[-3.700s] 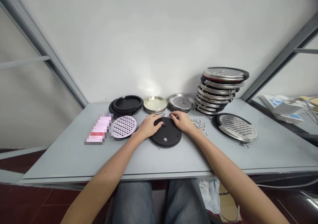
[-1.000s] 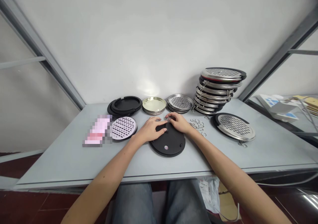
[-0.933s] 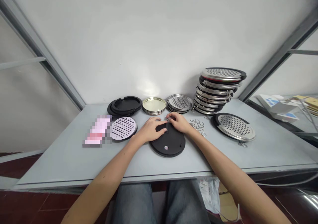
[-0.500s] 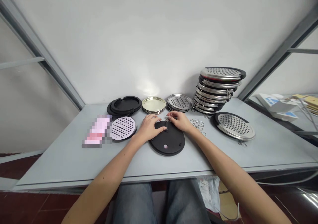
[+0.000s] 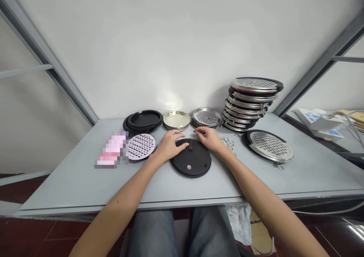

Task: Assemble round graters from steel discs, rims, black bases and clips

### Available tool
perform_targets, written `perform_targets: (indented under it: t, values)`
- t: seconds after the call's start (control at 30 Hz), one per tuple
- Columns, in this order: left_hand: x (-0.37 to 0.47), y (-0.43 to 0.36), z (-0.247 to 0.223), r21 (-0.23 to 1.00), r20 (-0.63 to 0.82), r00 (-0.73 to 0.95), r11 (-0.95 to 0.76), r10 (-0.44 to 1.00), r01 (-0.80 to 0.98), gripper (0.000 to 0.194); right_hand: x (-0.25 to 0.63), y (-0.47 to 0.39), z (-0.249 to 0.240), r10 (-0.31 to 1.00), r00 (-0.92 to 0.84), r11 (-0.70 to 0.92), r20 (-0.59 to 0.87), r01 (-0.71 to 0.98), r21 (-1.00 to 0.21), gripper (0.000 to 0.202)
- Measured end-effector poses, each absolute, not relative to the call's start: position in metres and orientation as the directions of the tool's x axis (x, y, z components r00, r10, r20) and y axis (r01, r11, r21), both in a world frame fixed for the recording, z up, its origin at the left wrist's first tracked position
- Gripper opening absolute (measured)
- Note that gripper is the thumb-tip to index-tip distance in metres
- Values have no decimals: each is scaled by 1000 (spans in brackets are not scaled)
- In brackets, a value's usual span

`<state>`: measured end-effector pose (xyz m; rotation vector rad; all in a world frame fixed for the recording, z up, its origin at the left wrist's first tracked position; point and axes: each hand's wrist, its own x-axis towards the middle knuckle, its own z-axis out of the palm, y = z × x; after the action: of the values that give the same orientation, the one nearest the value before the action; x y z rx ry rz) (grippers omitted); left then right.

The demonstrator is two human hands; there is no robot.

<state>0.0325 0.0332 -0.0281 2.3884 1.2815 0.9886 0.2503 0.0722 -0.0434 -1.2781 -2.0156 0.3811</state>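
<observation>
One black disc (image 5: 196, 162), centre frame, flat; one tab (image 5: 190, 147), long axis up-down; one wire clip (image 5: 193, 137) angled up-right. Left grip (image 5: 168, 145) spread by tab, right grip (image 5: 209, 138) pinching clip.

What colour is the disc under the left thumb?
The disc is black; the head view shows it.

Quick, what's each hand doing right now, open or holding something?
Left hand: open, thumb over the black disc.
Right hand: fingertips closed on a thin metal clip.
</observation>
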Motion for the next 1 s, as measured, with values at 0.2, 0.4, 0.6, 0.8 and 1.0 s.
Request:
perform_targets:
  t: [0.2,0.4,0.6,0.8,1.0]
  values:
    - [36,13,-12,404,369,685,-772,628,491,67,253,74,-44,860,-232,477,455,685,-551,24]
    - [41,1,-10,327,229,795,-814,561,480,99,255,74,-42,854,-193,457,484,724,-517,24]
    - [42,0,-12,301,239,792,-818,561,489,83,255,75,-44,855,-217,466,471,720,-515,24]
    - [45,-1,-15,260,243,803,-834,544,486,91,253,74,-46,842,-278,504,461,708,-494,22]
    - [45,-1,-16,270,324,811,-869,488,415,66,252,73,-45,839,-304,523,451,678,-516,20]
